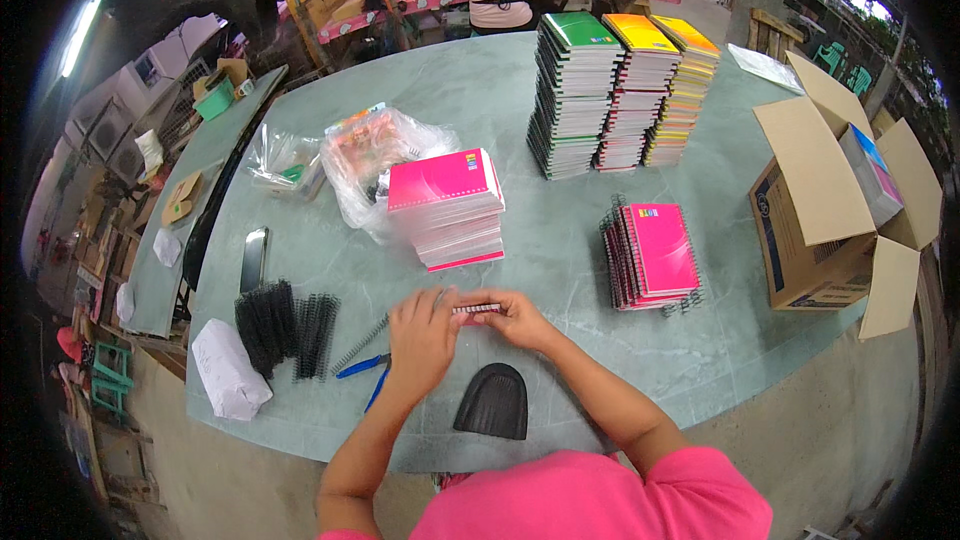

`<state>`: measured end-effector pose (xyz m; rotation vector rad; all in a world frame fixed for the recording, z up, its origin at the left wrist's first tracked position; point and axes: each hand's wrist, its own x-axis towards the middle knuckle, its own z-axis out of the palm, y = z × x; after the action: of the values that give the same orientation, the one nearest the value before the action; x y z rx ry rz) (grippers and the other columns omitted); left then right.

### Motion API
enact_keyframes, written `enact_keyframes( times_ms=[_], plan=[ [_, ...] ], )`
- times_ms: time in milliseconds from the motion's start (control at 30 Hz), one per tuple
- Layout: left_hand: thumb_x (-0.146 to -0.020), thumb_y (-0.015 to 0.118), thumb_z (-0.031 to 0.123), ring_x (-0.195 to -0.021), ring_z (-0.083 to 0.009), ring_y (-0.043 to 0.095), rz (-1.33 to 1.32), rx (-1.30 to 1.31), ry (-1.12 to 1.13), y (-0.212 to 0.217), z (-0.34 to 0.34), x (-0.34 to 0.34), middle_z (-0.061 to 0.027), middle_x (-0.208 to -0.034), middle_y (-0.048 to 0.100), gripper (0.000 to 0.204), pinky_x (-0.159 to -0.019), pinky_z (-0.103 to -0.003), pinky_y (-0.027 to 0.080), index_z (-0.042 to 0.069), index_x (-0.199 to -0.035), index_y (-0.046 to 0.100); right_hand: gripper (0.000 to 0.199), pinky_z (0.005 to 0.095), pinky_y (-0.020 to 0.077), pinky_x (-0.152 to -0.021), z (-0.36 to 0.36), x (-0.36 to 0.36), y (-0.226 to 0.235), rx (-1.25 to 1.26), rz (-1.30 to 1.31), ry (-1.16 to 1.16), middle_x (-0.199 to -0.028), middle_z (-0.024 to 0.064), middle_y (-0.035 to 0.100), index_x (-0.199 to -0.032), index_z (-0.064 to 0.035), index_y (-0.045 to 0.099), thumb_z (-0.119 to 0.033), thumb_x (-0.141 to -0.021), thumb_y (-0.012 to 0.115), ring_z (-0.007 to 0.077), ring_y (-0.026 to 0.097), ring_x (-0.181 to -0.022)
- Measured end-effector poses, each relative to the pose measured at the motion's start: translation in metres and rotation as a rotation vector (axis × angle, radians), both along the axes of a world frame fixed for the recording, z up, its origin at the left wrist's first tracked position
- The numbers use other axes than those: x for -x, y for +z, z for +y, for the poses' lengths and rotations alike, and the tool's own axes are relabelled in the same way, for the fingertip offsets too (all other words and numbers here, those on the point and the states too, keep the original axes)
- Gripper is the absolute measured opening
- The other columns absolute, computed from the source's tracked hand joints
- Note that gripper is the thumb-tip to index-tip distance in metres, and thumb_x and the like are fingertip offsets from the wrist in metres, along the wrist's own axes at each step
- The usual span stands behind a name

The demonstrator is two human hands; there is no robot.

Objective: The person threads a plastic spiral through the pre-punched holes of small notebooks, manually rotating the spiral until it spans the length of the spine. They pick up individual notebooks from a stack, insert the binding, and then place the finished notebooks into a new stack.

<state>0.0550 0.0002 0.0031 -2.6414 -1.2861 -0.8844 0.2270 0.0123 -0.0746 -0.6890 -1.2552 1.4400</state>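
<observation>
Most of the pink notebook [478, 309] under both hands, contents of the clear bags [372, 165] blurred.

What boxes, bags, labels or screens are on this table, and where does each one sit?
Cardboard box: right edge, brown, flaps open, blue print on its side.
Clear plastic bag: behind the unbound pink stack, crumpled, colourful contents.
White wrapped packet: near left corner, oblong.
Phone: left, dark screen, flat.

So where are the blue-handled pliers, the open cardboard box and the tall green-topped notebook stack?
Blue-handled pliers [362, 368]: head view, on a blue handle.
Open cardboard box [800, 240]: head view, on its brown front wall.
Green-topped notebook stack [580, 30]: head view, on the top green cover.
</observation>
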Motion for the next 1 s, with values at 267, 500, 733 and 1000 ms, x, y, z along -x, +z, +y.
enact_keyframes(
  times_ms=[267, 500, 733, 1000],
  plan=[
    [-0.084, 0.057, 0.021, -0.096, -0.0281, 0.052, 0.026, 0.201, -0.058, -0.011, 0.011, 0.000, -0.0091, -0.097, 0.059, 0.022, -0.082, -0.041, 0.037, 0.007, -0.101, 0.059, 0.018, 0.0273, 0.0462, -0.086, -0.004, -0.006, -0.008, -0.045, 0.018, -0.111, -0.106, 0.0092, 0.063, -0.100, 0.0021, 0.063, 0.002, -0.083, 0.057, 0.0154, 0.058, -0.099],
    [-0.083, 0.058, 0.018, -0.093, -0.0300, 0.053, 0.006, 0.247, -0.088, -0.014, 0.016, 0.002, -0.0105, -0.094, 0.058, 0.021, -0.078, -0.041, 0.040, 0.006, -0.100, 0.059, 0.013, 0.0261, 0.0470, -0.079, -0.006, -0.008, -0.019, 0.063, -0.150, -0.238, -0.094, 0.0058, 0.066, -0.094, -0.0001, 0.066, -0.001, -0.082, 0.060, 0.0109, 0.059, -0.087],
    [-0.082, 0.059, 0.018, -0.092, -0.0318, 0.054, -0.036, 0.353, -0.129, -0.001, 0.025, -0.011, -0.0132, -0.093, 0.058, 0.023, -0.079, -0.040, 0.041, 0.004, -0.101, 0.059, 0.012, 0.0247, 0.0464, -0.070, -0.004, -0.008, -0.026, 0.126, -0.165, -0.271, -0.083, 0.0039, 0.067, -0.091, 0.0001, 0.067, -0.006, -0.080, 0.065, 0.0082, 0.058, -0.077],
    [-0.080, 0.061, 0.014, -0.086, -0.0318, 0.056, -0.086, 0.331, -0.238, -0.013, 0.028, -0.029, -0.0139, -0.089, 0.060, 0.021, -0.078, -0.040, 0.042, 0.002, -0.097, 0.061, 0.012, 0.0246, 0.0467, -0.070, -0.003, -0.010, -0.030, 0.059, -0.190, -0.290, -0.086, 0.0050, 0.068, -0.091, 0.0008, 0.066, -0.004, -0.081, 0.064, 0.0082, 0.059, -0.078]
  ],
)
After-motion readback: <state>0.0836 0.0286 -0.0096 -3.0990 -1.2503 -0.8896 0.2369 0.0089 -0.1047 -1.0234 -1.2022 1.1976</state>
